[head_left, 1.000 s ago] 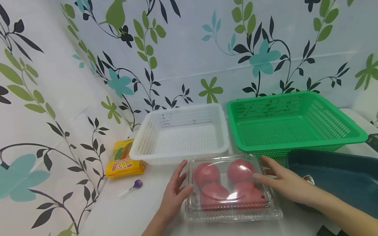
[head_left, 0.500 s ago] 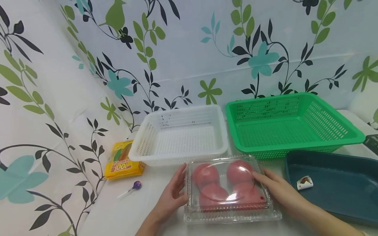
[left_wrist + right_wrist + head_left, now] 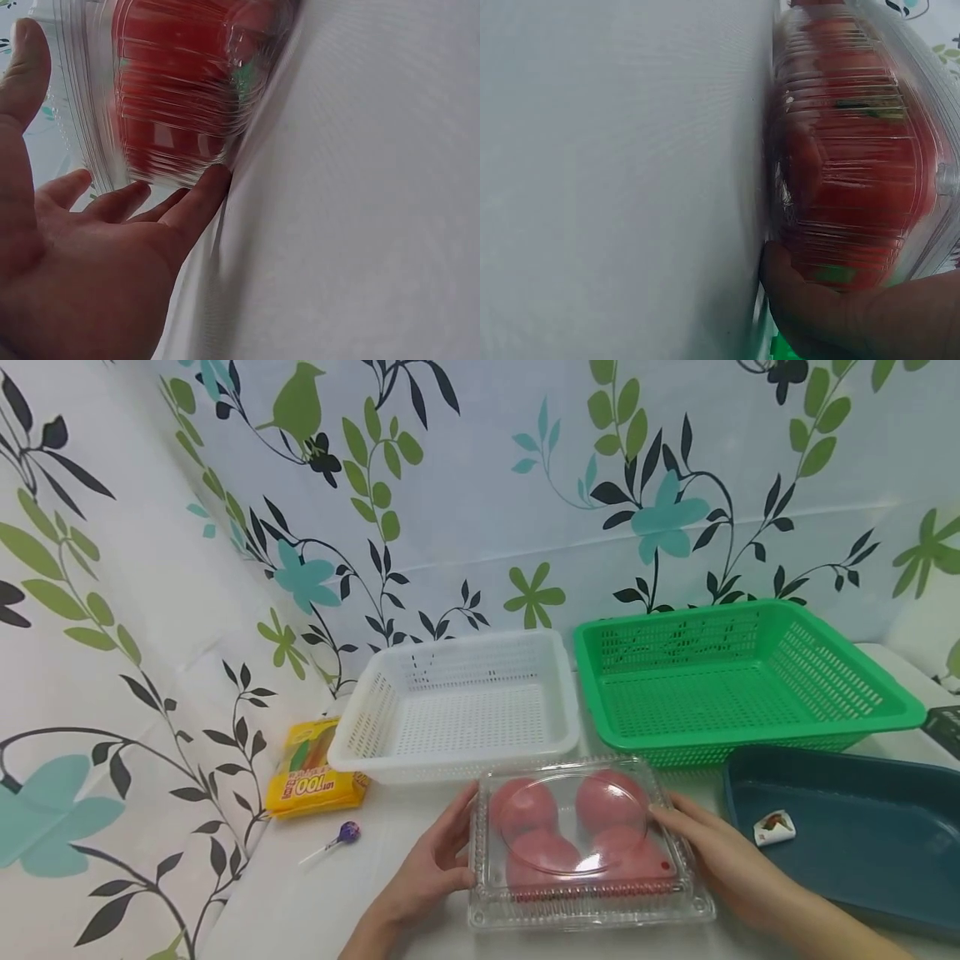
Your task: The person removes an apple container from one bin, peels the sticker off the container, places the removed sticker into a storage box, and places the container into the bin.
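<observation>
A clear plastic clamshell box (image 3: 573,906) with several large red, tomato-like fruits (image 3: 615,802) inside sits on the white table. My left hand (image 3: 431,856) is at the box's left side. In the left wrist view, its thumb stands by the rim and its spread fingertips meet the ribbed wall near the base. With my right hand (image 3: 723,852) I grip the right side, thumb over the rim. In the right wrist view, a bent finger (image 3: 802,300) reaches the base's lower edge at the table.
Behind the box stand a white basket (image 3: 457,768) and a green basket (image 3: 750,735). A dark blue tray (image 3: 855,860) on the right holds a small white wrapped piece (image 3: 774,828). At left lie a yellow packet (image 3: 311,785) and a purple lollipop (image 3: 348,832).
My right hand has come in against the box's right side, off the tray, uncovering the small wrapped piece. My left hand has settled closer along the left wall. The box has hardly moved.
</observation>
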A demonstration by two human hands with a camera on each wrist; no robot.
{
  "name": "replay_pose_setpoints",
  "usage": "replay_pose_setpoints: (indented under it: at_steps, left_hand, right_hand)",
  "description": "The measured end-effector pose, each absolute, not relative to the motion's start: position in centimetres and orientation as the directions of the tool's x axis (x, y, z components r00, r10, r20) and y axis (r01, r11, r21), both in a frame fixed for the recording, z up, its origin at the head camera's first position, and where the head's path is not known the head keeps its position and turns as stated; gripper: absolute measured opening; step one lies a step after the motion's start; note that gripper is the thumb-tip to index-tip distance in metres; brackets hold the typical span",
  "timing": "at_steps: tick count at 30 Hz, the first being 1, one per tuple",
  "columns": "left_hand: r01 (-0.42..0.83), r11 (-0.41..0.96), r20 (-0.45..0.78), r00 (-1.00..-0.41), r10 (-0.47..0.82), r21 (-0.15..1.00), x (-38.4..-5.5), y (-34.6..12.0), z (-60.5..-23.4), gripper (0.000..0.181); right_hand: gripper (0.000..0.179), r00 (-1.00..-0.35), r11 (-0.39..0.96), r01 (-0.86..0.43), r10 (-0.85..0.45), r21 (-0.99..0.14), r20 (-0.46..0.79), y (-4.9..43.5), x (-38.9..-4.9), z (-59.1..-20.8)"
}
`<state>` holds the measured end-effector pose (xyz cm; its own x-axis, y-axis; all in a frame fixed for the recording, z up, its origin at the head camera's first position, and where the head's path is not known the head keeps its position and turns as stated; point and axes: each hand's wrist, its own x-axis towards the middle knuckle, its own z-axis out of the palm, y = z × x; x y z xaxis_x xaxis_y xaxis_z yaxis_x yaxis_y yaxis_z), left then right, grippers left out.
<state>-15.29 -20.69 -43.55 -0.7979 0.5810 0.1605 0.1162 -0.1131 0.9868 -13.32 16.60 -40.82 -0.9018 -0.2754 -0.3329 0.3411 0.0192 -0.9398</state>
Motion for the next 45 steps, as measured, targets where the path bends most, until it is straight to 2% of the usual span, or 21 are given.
replay_pose_setpoints:
  at_steps: [13,20,25,36,45]
  left_hand:
    - [0.137,-0.064,0.150,-0.839,0.524,0.989,-15.3,-20.5,-43.3,0.100]
    - [0.053,-0.063,0.078,-0.861,0.503,0.997,-14.6,-20.5,-42.3,0.097]
    - [0.047,-0.088,0.085,-0.856,0.510,0.995,-14.2,-20.7,-41.7,0.094]
    - [0.118,-0.099,0.153,-0.842,0.518,0.988,-13.4,-20.7,-40.1,0.090]
    - [0.216,-0.091,0.231,-0.818,0.527,0.972,-13.2,-20.4,-38.2,0.088]
  right_hand:
    - [0.074,-0.912,-0.009,0.332,-0.257,-0.943,-0.319,16.7,-13.1,-41.0]
    - [0.073,-0.895,-0.048,0.347,-0.316,-0.936,-0.316,17.1,-12.6,-40.7]
    - [0.074,-0.879,-0.046,0.363,-0.348,-0.931,-0.326,17.3,-12.1,-40.3]
    - [0.077,-0.842,-0.072,0.377,-0.442,-0.923,-0.309,18.4,-11.1,-39.3]
    - [0.071,-0.822,-0.076,0.389,-0.478,-0.918,-0.309,19.3,-10.9,-37.6]
